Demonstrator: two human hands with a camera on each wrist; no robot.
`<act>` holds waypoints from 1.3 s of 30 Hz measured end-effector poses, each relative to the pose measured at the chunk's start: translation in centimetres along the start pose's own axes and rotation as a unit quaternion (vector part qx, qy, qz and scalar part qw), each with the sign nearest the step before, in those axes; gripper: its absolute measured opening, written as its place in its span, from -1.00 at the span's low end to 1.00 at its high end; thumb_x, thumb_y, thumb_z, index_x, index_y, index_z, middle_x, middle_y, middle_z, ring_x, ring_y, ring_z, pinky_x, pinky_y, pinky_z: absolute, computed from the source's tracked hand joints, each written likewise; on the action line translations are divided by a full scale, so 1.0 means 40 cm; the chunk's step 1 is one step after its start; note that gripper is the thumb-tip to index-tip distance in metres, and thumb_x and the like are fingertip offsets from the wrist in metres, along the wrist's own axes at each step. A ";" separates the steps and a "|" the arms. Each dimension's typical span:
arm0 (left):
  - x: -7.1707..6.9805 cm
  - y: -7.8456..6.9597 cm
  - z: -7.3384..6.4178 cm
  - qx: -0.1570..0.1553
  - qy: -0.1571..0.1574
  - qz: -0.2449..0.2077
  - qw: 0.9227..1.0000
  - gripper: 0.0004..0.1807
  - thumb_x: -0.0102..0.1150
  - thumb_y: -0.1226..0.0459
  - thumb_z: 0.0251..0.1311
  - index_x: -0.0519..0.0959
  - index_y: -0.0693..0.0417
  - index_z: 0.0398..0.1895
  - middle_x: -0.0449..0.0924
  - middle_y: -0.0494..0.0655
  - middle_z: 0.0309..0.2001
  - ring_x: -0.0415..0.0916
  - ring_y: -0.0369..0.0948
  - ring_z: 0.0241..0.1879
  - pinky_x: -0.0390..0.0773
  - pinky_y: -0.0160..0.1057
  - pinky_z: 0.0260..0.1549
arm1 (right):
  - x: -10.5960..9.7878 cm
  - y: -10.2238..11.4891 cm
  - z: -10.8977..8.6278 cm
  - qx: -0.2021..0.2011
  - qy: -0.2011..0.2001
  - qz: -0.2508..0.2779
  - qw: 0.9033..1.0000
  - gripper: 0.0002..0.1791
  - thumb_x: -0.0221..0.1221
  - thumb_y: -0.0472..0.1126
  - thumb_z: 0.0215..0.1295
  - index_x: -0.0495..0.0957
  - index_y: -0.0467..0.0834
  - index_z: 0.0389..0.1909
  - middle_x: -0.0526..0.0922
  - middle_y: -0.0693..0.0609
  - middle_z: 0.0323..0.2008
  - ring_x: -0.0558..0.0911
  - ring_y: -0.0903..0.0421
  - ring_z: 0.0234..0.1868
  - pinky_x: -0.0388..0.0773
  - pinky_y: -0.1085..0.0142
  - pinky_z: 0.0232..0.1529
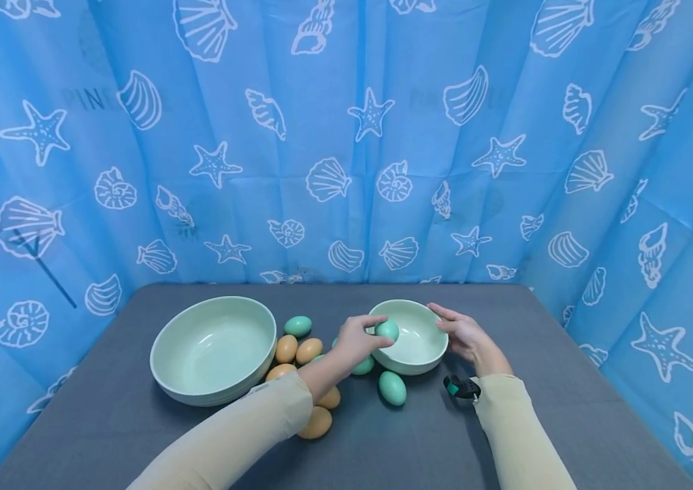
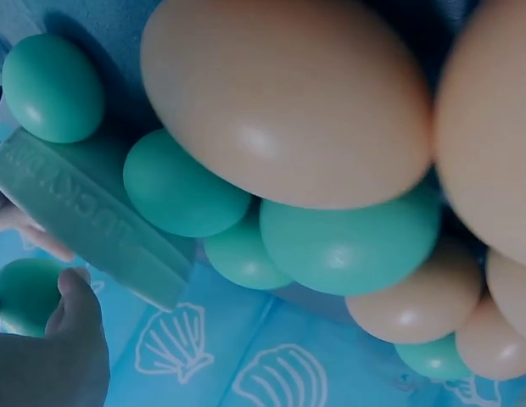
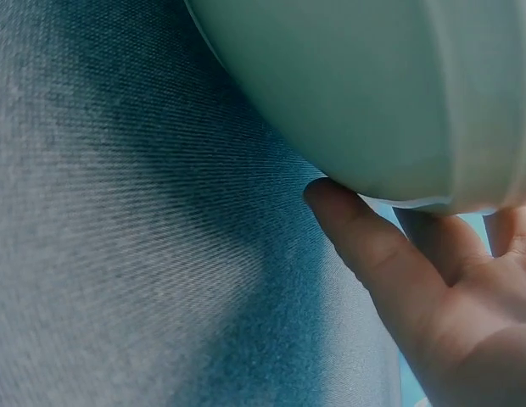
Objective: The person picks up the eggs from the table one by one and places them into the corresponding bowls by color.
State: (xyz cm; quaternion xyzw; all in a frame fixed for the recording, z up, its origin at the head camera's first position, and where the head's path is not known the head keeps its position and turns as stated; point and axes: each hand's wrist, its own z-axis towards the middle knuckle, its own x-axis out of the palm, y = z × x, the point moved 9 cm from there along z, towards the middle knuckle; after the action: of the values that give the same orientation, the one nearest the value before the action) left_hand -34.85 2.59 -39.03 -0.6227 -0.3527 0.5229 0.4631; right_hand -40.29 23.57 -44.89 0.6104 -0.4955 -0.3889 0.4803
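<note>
My left hand [image 1: 355, 338] pinches a green egg [image 1: 387, 330] between thumb and fingers, over the left rim of the small pale-green bowl [image 1: 415, 344]. The left wrist view shows the same egg [image 2: 25, 295] at the lower left. My right hand [image 1: 468, 333] rests on the bowl's right side, fingers spread. In the right wrist view its fingertips [image 3: 331, 193] are right at the bowl's outer wall [image 3: 365, 102]. Another green egg [image 1: 392, 388] lies in front of the bowl. Several brown eggs [image 1: 316, 423] and green eggs [image 1: 363, 365] lie around the left forearm, which partly hides them.
A large pale-green bowl [image 1: 214, 350] stands on the left of the grey-covered table [image 1: 432, 449], beside a green egg [image 1: 298, 326] and brown eggs [image 1: 309, 351]. A black strap device [image 1: 461, 387] is on the right wrist. A blue shell-patterned curtain [image 1: 371, 170] hangs behind the table.
</note>
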 end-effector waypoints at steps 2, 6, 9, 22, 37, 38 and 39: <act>0.013 0.000 0.011 -0.004 0.003 -0.001 1.000 -0.48 0.38 0.33 0.13 0.55 0.10 0.21 0.47 0.06 0.24 0.25 0.05 0.34 0.49 -0.04 0.12 | -0.002 -0.001 -0.001 -0.001 -0.001 -0.004 1.000 -0.39 -0.14 -0.30 0.53 -0.06 -0.13 0.52 -0.10 -0.19 0.52 0.11 -0.29 0.42 0.53 0.16 -0.02; 0.041 0.006 0.035 -0.022 0.010 -0.028 0.999 -0.48 0.37 0.33 0.14 0.54 0.12 0.22 0.49 0.11 0.20 0.37 0.05 0.24 0.57 -0.10 0.01 | -0.005 -0.002 -0.002 -0.004 0.001 -0.005 1.000 -0.39 -0.14 -0.31 0.53 -0.07 -0.14 0.52 -0.10 -0.20 0.51 0.10 -0.30 0.42 0.54 0.16 -0.03; 0.053 0.007 0.050 -0.039 0.009 -0.074 0.996 -0.47 0.34 0.33 0.17 0.51 0.15 0.25 0.49 0.15 0.17 0.49 0.04 0.13 0.60 -0.09 -0.04 | -0.005 -0.001 0.000 -0.004 0.002 -0.005 1.000 -0.39 -0.15 -0.31 0.53 -0.07 -0.15 0.52 -0.08 -0.23 0.51 0.11 -0.30 0.42 0.54 0.17 -0.04; 0.109 0.038 0.116 -0.105 -0.010 -0.090 0.990 -0.50 0.30 0.57 0.07 0.59 0.17 0.13 0.53 0.14 0.06 0.58 0.03 -0.03 0.64 -0.17 -0.15 | 0.000 0.003 0.001 -0.001 0.011 -0.006 1.000 -0.39 -0.18 -0.30 0.55 -0.11 -0.13 0.52 -0.10 -0.23 0.51 0.13 -0.27 0.41 0.55 0.16 -0.02; 0.161 0.067 0.176 -0.121 0.038 0.090 0.988 -0.46 0.42 0.55 -0.08 0.66 0.06 0.05 0.62 -0.03 0.04 0.59 -0.16 -0.25 0.62 -0.29 -0.34 | 0.007 -0.003 0.007 -0.006 0.019 -0.001 1.000 -0.39 -0.16 -0.27 0.55 -0.10 -0.14 0.52 -0.08 -0.25 0.50 0.25 -0.18 0.35 0.58 0.16 -0.06; 0.165 0.065 0.176 -0.115 0.044 0.096 0.988 -0.46 0.42 0.56 -0.08 0.66 0.08 0.05 0.62 -0.03 0.04 0.58 -0.16 -0.30 0.61 -0.29 -0.37 | 0.005 -0.004 0.007 -0.005 0.017 0.000 1.000 -0.39 -0.16 -0.27 0.55 -0.10 -0.15 0.52 -0.07 -0.25 0.50 0.25 -0.18 0.35 0.58 0.17 -0.06; 0.169 0.064 0.174 -0.111 0.049 0.099 0.988 -0.46 0.41 0.56 -0.08 0.65 0.10 0.06 0.62 -0.02 0.04 0.57 -0.15 -0.32 0.61 -0.29 -0.39 | 0.004 -0.004 0.007 -0.006 0.015 0.000 1.000 -0.39 -0.16 -0.27 0.55 -0.09 -0.15 0.52 -0.07 -0.26 0.50 0.24 -0.18 0.35 0.58 0.17 -0.06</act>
State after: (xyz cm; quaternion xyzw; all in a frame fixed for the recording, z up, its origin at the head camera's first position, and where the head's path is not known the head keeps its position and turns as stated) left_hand -40.39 9.46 -43.83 -0.7269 -0.3220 0.4925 0.3541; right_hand -40.49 23.36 -45.10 0.6136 -0.4859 -0.3828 0.4907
